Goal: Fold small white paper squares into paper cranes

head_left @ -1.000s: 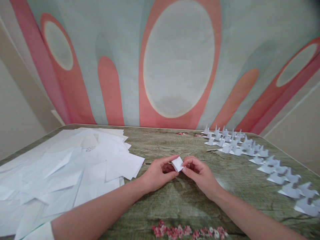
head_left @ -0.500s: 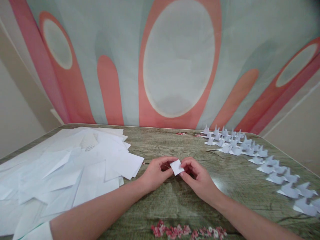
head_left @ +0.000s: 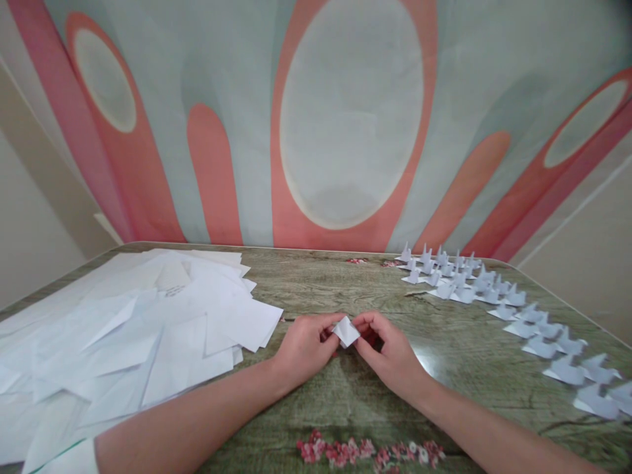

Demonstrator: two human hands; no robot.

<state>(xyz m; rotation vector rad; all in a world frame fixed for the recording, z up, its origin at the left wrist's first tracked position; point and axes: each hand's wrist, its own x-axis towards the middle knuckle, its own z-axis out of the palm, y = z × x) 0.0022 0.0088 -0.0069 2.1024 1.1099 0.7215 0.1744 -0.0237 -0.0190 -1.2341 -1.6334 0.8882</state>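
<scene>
A small folded piece of white paper [head_left: 346, 331] is held above the middle of the table, its layers slightly spread with a crease showing. My left hand [head_left: 309, 343] pinches its left side between thumb and fingers. On the opposite side, my right hand [head_left: 388, 345] grips the paper's right corner the same way. Fingertips behind the paper are partly hidden.
On the left lies a wide heap of loose white paper sheets [head_left: 182, 336]. Folded white paper cranes [head_left: 540, 345] stand in rows along the right side. The wood-patterned table [head_left: 316, 283] meets a patterned wall covering [head_left: 350, 118] at the back.
The paper was a flat diamond facing up; now its upper surface is creased and its layers stand partly apart. Both hands have stayed at nearly the same place, still gripping it.
</scene>
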